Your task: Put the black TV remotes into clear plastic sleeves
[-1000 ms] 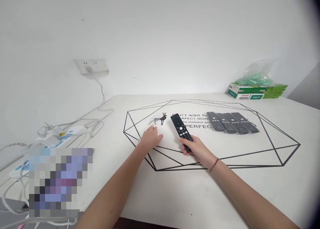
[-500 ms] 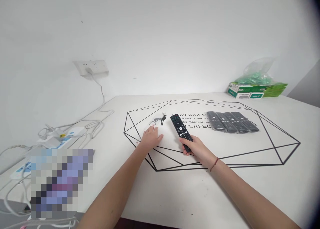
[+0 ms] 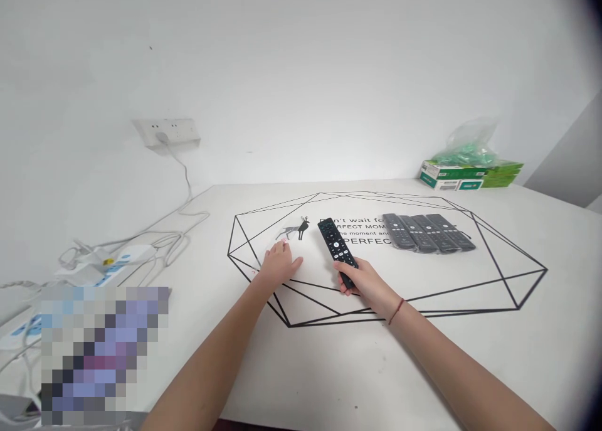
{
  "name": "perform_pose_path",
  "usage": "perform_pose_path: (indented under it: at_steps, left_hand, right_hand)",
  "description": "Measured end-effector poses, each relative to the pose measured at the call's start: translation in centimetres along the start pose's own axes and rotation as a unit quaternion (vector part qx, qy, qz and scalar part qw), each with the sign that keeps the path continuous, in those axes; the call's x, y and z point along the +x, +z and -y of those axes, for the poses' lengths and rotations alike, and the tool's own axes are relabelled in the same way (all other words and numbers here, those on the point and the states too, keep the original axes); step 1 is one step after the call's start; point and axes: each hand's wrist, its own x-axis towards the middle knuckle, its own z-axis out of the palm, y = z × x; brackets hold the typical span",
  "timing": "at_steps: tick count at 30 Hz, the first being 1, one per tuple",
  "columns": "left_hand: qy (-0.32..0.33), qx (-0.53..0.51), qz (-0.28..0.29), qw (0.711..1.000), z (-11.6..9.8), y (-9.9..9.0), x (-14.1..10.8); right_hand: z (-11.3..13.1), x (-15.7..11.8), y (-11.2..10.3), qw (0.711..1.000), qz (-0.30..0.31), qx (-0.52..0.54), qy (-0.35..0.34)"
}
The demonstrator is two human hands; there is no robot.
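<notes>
My right hand (image 3: 360, 280) grips the lower end of a black remote control (image 3: 337, 245), thumb on top and fingers beneath. Its buttons face up, and its far end points away from me, tilted to the left. My left hand (image 3: 278, 265) rests palm down on the white table (image 3: 324, 374), thumb spread to the side. Around its fingertips, the printed deer looks partly faded, as if under a clear film that I cannot make out well. To the right lie several more dark remotes (image 3: 426, 233), side by side in clear plastic wrapping.
Green and white boxes (image 3: 454, 175) with a clear bag (image 3: 470, 143) on top stand at the back right. Power strips (image 3: 129, 260) and tangled white cables run along the left, below a wall socket (image 3: 172, 132). A blurred-out item (image 3: 106, 356) lies at the front left.
The view has shifted slightly, so everything sits a little further left and lower. Both hands keep nearly the same pose, with the remote control still in the right one.
</notes>
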Motion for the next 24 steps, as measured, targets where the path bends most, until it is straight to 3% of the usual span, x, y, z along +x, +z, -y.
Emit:
perform_pose_path:
  at_steps: [2,5,8,11,13,18,21,24]
  left_hand:
    - [0.001,-0.004,-0.005,1.0,0.0,-0.1,0.0]
    - [0.03,-0.049,-0.067,0.996,-0.6,-0.8,-0.1]
    - [0.097,-0.202,-0.085,0.971,-2.3,-2.0,-0.8]
    - [0.146,-0.38,-0.021,0.913,-4.6,-2.8,-2.0]
    - [0.152,-0.479,0.024,0.864,-5.9,-2.8,-2.8]
    - [0.096,-0.654,0.092,0.745,-7.3,-2.5,-3.4]
    - [0.096,-0.7,0.117,0.698,-7.5,-2.8,-3.4]
    - [0.073,-0.722,0.127,0.677,-7.9,-3.3,-3.8]
  right_hand:
    - [0.2,-0.1,0.1,1.0,-0.008,0.021,0.005]
    - [0.5,0.0,0.2,0.996,-0.009,0.088,0.022]
    - [0.8,0.1,0.2,0.984,0.02,0.173,0.031]
    - [0.9,0.1,0.2,0.979,0.041,0.2,-0.01]
    - [0.9,0.0,0.3,0.986,0.019,0.156,-0.055]
    - [0.5,-0.2,0.7,0.987,-0.053,-0.012,-0.149]
    - [0.1,-0.2,1.1,0.991,-0.017,-0.007,-0.132]
    - [-0.2,-0.2,1.4,0.993,0.025,0.041,-0.104]
